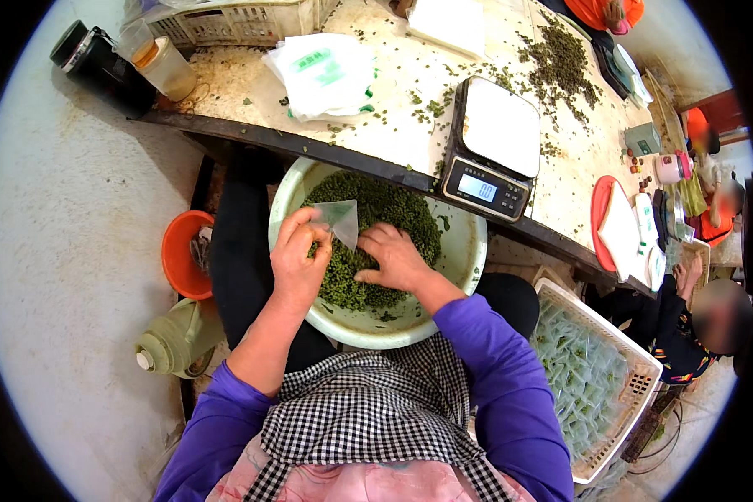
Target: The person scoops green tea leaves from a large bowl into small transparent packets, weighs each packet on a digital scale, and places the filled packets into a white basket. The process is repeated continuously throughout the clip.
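Clear bag [344, 221] | over basin [470, 251], pinched in L hand [298, 261], looks mostly unfilled | R hand [400, 261] w/ thumb & fingers apart on green berries [336, 286] inside basin | done, prob.: many filled bags [579, 376] in crate [642, 383] R of basin | left, prob.: this bag + loose berries in basin

From here the round pale-green basin [470, 259] looks like smooth, faintly glossy plastic, the small clear bag [343, 221] thin, shiny film. The heaped green granules [414, 217] seem rough and matt, the black-and-white checked apron [368, 414] soft matt cloth, the round orange bucket [174, 261] smooth plastic.
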The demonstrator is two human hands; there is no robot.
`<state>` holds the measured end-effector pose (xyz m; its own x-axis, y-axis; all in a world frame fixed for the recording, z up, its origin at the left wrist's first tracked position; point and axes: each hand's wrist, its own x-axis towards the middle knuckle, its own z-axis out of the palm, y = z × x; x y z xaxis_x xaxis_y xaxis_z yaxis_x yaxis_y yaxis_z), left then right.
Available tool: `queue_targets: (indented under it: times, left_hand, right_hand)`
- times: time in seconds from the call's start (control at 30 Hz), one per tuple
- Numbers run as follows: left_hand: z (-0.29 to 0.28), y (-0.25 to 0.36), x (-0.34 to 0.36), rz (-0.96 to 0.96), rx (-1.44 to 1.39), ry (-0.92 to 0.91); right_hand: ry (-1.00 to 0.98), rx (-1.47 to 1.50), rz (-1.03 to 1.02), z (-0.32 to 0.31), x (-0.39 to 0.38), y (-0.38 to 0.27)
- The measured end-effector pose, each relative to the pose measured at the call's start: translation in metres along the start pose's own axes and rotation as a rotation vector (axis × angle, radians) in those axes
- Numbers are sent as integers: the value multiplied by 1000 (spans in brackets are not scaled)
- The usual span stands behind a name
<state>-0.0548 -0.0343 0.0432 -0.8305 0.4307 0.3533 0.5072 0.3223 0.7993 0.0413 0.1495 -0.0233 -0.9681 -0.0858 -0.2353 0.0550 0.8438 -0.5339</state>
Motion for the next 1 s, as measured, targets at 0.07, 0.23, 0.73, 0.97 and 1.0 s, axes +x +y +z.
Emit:
queue_targets:
  times: [0.07, 0.23, 0.73, 0.97, 1.0]
  left_hand:
    - [1, -2, -1, 10, 8, 7]
    - [6, -6, -6, -23, -21, -9]
    - [20, -5, -27, 70, -18, -33]
    - [37, 5, -58, 159, 40, -157]
    - [37, 8, -60, 171, 40, -177]
  right_hand:
    - [-43, -34, -62, 5, -16, -5]
    - [47, -131, -21, 21, -18, -10]
    - [774, 1217, 335, 16, -16, 9]
    - [1104, 1550, 213, -59, -49, -56]
    - [1149, 1527, 168, -61, -50, -60]
